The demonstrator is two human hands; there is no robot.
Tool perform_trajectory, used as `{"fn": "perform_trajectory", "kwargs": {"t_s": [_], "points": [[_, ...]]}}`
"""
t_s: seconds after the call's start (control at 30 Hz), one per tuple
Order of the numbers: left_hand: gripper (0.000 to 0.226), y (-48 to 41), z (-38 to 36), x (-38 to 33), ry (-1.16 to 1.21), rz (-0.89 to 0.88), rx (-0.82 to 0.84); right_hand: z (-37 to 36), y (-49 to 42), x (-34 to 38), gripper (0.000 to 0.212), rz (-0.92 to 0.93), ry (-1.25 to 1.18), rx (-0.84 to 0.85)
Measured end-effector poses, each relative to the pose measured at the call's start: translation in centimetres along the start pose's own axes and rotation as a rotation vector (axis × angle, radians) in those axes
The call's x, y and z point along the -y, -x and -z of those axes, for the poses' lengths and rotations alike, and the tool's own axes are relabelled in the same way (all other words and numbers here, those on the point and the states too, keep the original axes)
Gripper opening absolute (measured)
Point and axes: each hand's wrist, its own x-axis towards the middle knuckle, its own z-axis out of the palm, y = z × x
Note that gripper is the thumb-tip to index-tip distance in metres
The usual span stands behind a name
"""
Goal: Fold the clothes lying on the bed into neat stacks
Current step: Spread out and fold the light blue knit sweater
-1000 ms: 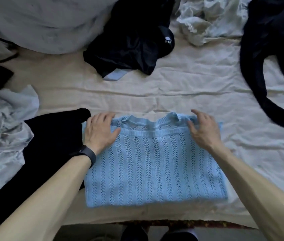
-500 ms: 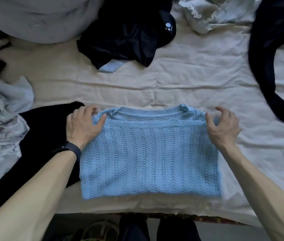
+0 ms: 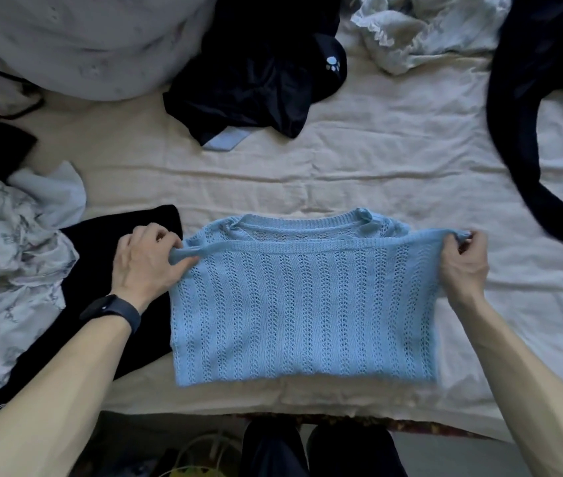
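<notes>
The light-blue openwork knit sweater lay folded in half on the cream bed sheet, close to the near edge of the bed, with its ribbed hem brought up just short of the neckline. Your left hand pinched the hem's left corner between thumb and curled fingers, and your right hand pinched the right corner the same way, so both were clamped on the sweater with the band drawn taut between them.

The step looked like squaring that top edge. To do it well, you would have kept both corners level, eased the tension since loose knit stretches readily, and set the hem down parallel to the neckline before smoothing.

A flat black garment touched the sweater's left side, with a crumpled grey-patterned cloth further left. Beyond the sweater sat a dark satin garment with a paw print, and a dark sleeve trailed off to its right.
</notes>
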Motion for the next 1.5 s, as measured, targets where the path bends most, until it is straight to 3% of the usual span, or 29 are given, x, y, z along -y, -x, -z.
{"fn": "perform_trajectory", "kwargs": {"t_s": [0.13, 0.3, 0.4, 0.6, 0.77, 0.87, 0.97, 1.1, 1.2, 1.33, 1.4, 1.5], "points": [[0.04, -0.1, 0.7, 0.5, 0.05, -0.136, -0.091, 0.2, -0.5, 0.4, 0.024, 0.045, -0.019, -0.053], [0.019, -1.1, 1.6, 0.5, 0.078, -0.016, -0.208, -0.3, -0.9, 1.7, 0.017, 0.014, -0.127, -0.164], [0.019, -2.0, 1.4, 0.8, 0.031, 0.027, -0.224, -1.1, -1.6, 2.1, 0.008, 0.02, -0.162, -0.188], [0.05, -3.1, -0.3, -1.9, 0.042, 0.126, -0.133, -3.6, -2.9, 1.5, 0.053, 0.069, -0.096, -0.061], [0.06, 2.0, -3.1, -10.0, 0.108, -0.057, -0.062, -5.3, 3.7, -0.4, 0.06, 0.395, 0.23, -0.079], [0.068, 6.2, -5.7, -15.1, 0.099, -0.238, 0.155, -7.7, 10.1, -2.6, 0.061, 0.721, 0.464, 0.11], [0.068, 7.4, -7.8, -16.0, 0.055, -0.266, 0.221, -9.7, 11.2, -3.7, 0.069, 0.84, 0.733, 0.314], [0.067, 6.0, -8.8, -9.9, -0.071, -0.078, 0.203, -9.1, 4.1, -3.3, 0.074, 0.687, 0.952, 0.28], [0.068, 5.4, -7.9, -6.1, -0.093, -0.029, 0.184, -7.6, 1.5, -2.7, 0.073, 0.59, 0.927, 0.233], [0.07, 7.4, -7.5, -8.3, 0.0, 0.003, 0.157, -4.8, 4.7, -4.1, 0.079, 0.376, 0.612, 0.101], [0.072, 9.5, -7.7, -11.6, 0.077, -0.128, 0.193, -2.6, 7.5, -5.7, 0.087, 0.209, 0.397, 0.022], [0.077, 13.3, -8.6, -18.0, 0.177, -0.308, 0.279, 0.7, 10.9, -9.5, 0.098, -0.165, 0.142, 0.058]]}}
